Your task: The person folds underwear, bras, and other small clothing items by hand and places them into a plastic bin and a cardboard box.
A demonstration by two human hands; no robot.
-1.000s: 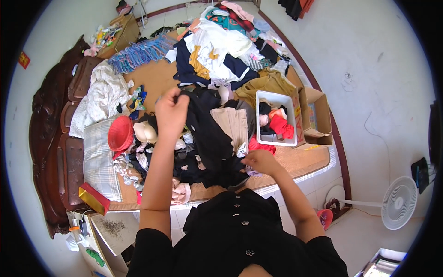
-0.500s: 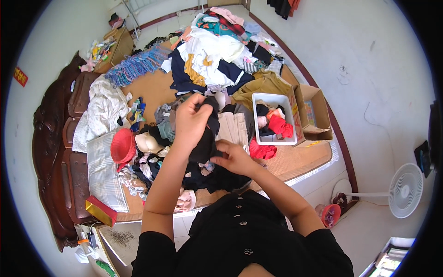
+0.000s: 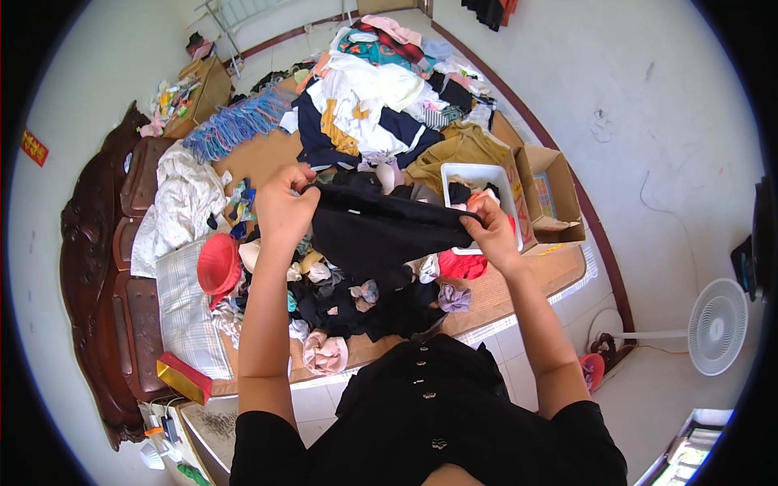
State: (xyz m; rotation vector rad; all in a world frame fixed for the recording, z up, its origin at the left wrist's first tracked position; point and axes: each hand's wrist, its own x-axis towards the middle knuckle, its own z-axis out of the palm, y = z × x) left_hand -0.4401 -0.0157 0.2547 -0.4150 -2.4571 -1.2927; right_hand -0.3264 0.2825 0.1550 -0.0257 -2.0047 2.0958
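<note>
Between my two hands a pair of black briefs point(image 3: 377, 231) is stretched wide by the waistband, a small pale label showing inside it. My left hand point(image 3: 284, 209) is closed on one end of the band, and my right hand point(image 3: 493, 233) pinches the other end. The cloth hangs down in a taper over a heap of dark clothes point(image 3: 389, 312) on the bed. Behind my right hand stands a white plastic bin point(image 3: 480, 171) with red and black small garments in it, partly hidden by that hand.
A cardboard box point(image 3: 559, 174) adjoins the bin. At the left are a red basket point(image 3: 217, 263) and a white patterned quilt point(image 3: 185, 190). Blue hangers point(image 3: 235, 125) and a large clothes pile point(image 3: 369, 81) lie farther back. A white fan point(image 3: 717, 328) stands at the right.
My hands have moved apart, left hand leftward and right hand rightward and up. The black briefs, bunched before, are now spread between them.
</note>
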